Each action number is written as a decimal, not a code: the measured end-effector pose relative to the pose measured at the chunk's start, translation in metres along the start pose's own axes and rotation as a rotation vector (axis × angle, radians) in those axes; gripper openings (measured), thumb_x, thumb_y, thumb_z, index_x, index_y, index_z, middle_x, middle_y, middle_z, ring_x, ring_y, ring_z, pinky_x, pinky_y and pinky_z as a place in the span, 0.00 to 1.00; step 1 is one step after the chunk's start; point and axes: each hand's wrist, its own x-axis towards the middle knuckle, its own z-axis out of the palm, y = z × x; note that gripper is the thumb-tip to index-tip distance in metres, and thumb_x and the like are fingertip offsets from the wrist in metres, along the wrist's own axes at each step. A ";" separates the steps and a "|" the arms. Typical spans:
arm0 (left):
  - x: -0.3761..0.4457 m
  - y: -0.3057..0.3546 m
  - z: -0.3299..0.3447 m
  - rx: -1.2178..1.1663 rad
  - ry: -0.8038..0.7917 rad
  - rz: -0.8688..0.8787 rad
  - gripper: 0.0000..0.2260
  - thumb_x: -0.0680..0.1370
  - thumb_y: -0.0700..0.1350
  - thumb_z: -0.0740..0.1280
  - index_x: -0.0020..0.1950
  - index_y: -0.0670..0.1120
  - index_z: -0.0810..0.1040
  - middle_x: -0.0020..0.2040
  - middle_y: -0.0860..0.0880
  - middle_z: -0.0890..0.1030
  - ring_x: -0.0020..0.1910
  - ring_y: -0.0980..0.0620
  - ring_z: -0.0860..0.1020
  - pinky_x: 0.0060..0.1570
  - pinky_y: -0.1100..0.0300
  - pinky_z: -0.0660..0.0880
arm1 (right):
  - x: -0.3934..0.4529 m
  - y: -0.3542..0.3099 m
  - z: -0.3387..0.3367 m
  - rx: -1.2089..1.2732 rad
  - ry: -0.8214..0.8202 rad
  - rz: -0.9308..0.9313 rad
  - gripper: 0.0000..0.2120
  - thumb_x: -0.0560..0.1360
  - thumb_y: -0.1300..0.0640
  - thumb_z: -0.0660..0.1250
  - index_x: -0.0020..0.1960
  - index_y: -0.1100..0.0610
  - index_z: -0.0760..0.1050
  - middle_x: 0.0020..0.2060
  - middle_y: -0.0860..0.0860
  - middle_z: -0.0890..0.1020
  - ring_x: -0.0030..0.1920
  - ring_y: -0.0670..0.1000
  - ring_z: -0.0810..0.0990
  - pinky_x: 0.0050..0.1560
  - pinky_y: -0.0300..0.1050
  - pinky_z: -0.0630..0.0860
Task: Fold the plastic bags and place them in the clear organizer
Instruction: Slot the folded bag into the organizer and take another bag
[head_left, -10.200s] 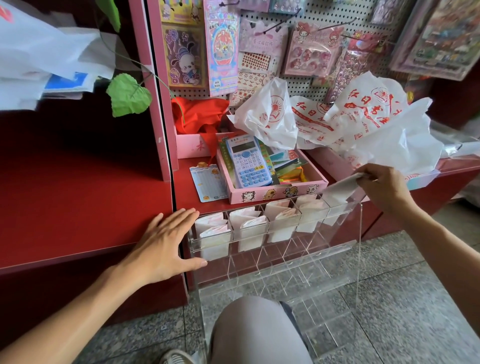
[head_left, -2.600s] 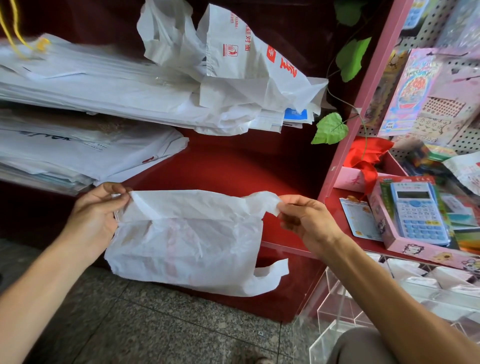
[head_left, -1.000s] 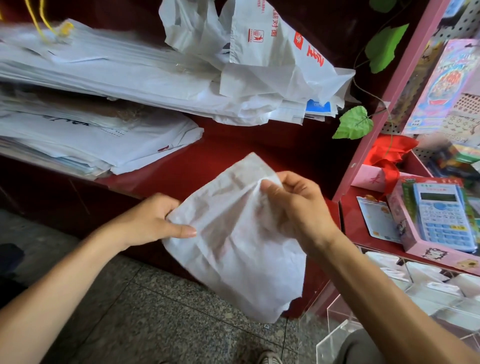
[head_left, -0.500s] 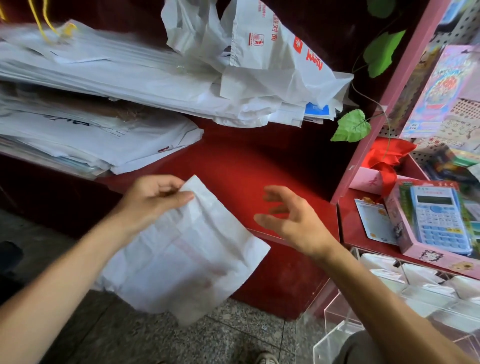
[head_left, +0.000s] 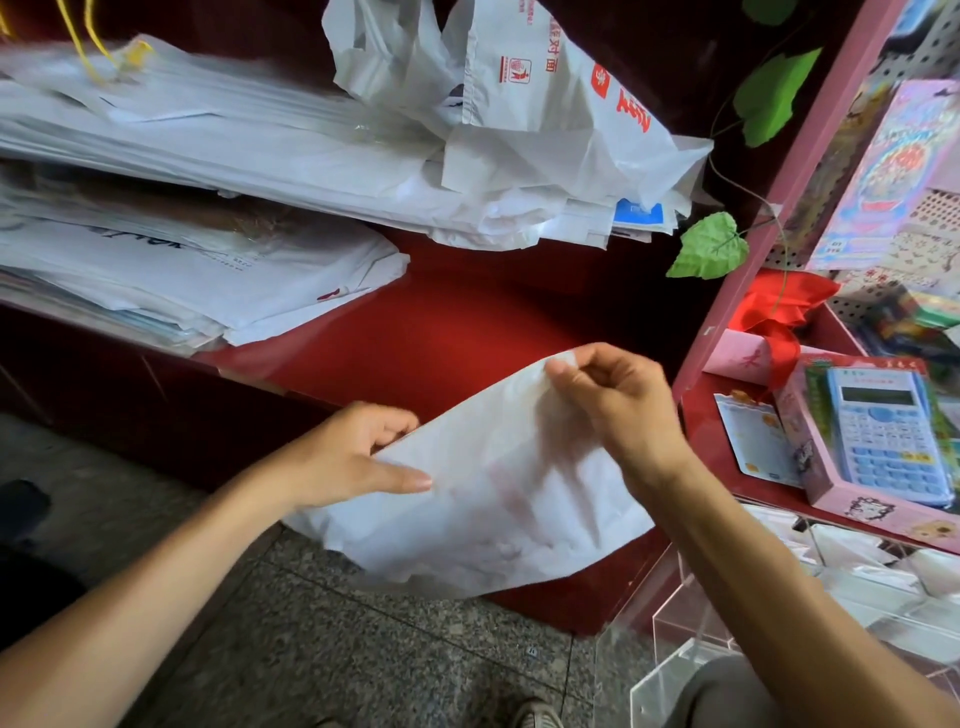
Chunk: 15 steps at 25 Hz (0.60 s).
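- Since half a second ago, my right hand (head_left: 618, 410) is back on the plastic bag (head_left: 483, 499); it was hanging free with spread fingers then, and now it is pinching the bag's upper corner between thumb and fingertips.
- Meanwhile my left hand (head_left: 353, 457) is sitting lower and more to the centre than before, gripping the bag's left edge, thumb lying flat on the front and the other fingers curled behind.
- I am holding the bag in the air between both hands, in front of the red shelf (head_left: 441, 332); it is slanting up from my left hand to my right, and its lower part is hanging loose over the grey floor (head_left: 322, 639).
- Faint red print is showing through the bag's white film, too blurred for me to read.
- Stacks of white bags (head_left: 218, 171) are lying on the shelf behind, well apart from the one I am holding.
- Down at my right, the clear organizer (head_left: 691, 623) is standing near my knee, with folded white bags showing in its upper compartments.
- Above it, a blue calculator (head_left: 883, 431) is lying in a pink box (head_left: 878, 514).
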 end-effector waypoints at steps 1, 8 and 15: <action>-0.001 -0.007 -0.006 0.047 -0.007 -0.033 0.20 0.66 0.52 0.79 0.46 0.38 0.79 0.45 0.36 0.84 0.43 0.46 0.82 0.45 0.50 0.76 | 0.003 0.000 -0.010 0.000 0.046 -0.007 0.07 0.77 0.60 0.71 0.42 0.62 0.80 0.33 0.55 0.81 0.34 0.51 0.77 0.35 0.43 0.74; -0.011 -0.026 -0.038 0.016 0.139 -0.173 0.06 0.69 0.46 0.78 0.44 0.50 0.85 0.44 0.47 0.87 0.46 0.52 0.84 0.50 0.59 0.75 | 0.016 0.019 -0.054 -0.092 0.289 0.034 0.07 0.77 0.58 0.71 0.40 0.55 0.81 0.30 0.46 0.81 0.31 0.44 0.77 0.34 0.40 0.75; -0.022 -0.041 -0.065 0.103 0.253 -0.248 0.11 0.73 0.38 0.75 0.44 0.56 0.86 0.44 0.50 0.87 0.47 0.52 0.84 0.47 0.61 0.75 | 0.017 0.017 -0.063 -0.189 0.369 -0.004 0.06 0.78 0.60 0.69 0.42 0.58 0.80 0.24 0.40 0.78 0.25 0.38 0.73 0.27 0.33 0.71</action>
